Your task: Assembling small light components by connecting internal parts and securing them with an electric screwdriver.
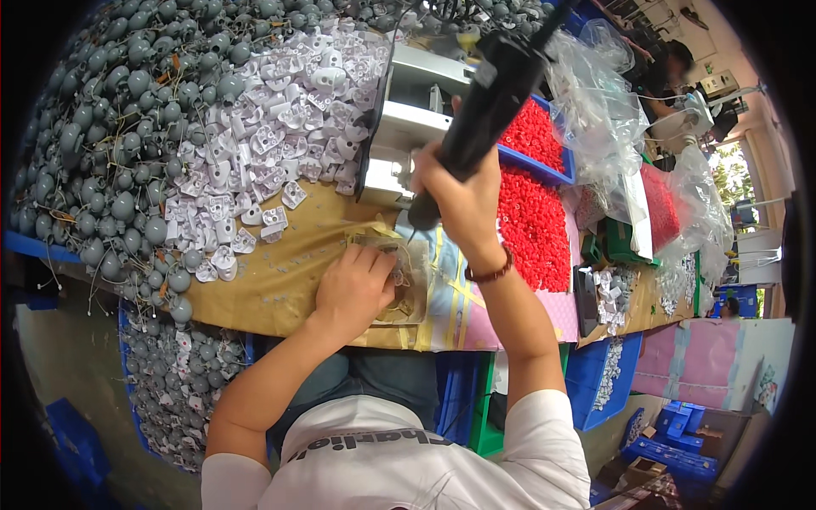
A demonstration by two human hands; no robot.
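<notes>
My right hand (463,191) is wrapped round a black electric screwdriver (491,98). It is held at a slant, its thin tip pointing down beside a small clear plastic tub (416,310) on the bench. My left hand (357,285) reaches into that tub with its fingers bent and close together. The fingertips and whatever they pinch are hidden; small metallic-looking bits show inside, too small to name. White plastic housings (280,127) lie in a heap beyond my left hand, beside a large pile of grey rounded parts with thin wires (110,170).
A white metal fixture (412,127) stands beyond the tub. Small red parts (531,229) fill the area right of my right hand, near a blue tray (535,166). Clear plastic bags (603,110) hang further right. A blue crate (127,357) of grey parts is below the bench.
</notes>
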